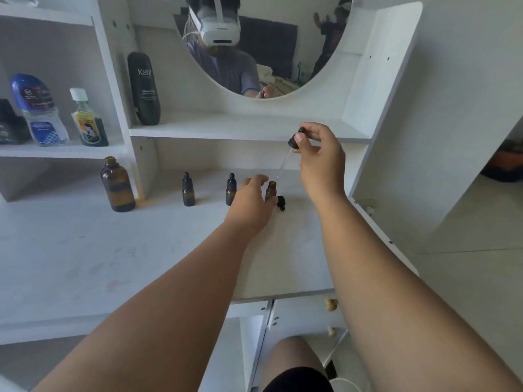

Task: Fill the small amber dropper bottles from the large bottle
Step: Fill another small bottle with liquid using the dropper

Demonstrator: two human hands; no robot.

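Note:
The large amber bottle [117,184] stands uncapped at the left of the white desk [85,250]. Two small amber dropper bottles, one [188,189] and another [231,189], stand capped in the middle. A third small bottle [271,190] stands uncapped, with my left hand [252,202] around its near side; how firmly the fingers grip it is hidden. A black cap [281,202] lies just right of it. My right hand [318,149] pinches a black dropper [295,140] above that bottle, its glass pipette pointing down-left towards the open neck.
A shelf holds a black tube [144,89]. Left shelves carry a blue-capped bottle [39,111] and a white-capped bottle [87,120]. An oval mirror [263,43] hangs above. The desk's right edge is close to my right arm.

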